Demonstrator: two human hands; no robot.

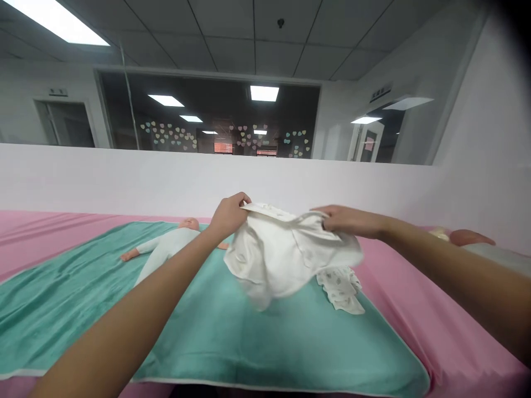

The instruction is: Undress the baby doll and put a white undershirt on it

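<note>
Left to centre of frame: a teal cloth blanket with pale edging (257,342) lies over a smooth pink sheet (406,293). At left of centre, a baby doll in a white suit (174,243) lies on the blanket, partly hidden behind the left forearm. At centre, the left hand (230,214) is pinched on the upper left edge of a plain white cloth garment (277,251). The garment hangs above the blanket in mid-frame, its lower edge blurred. Right of centre, a crumpled white patterned cloth (341,290) lies beneath it on the blanket. The right hand (348,220) is clamped on the garment's upper right edge, fingertips partly hidden.
</note>
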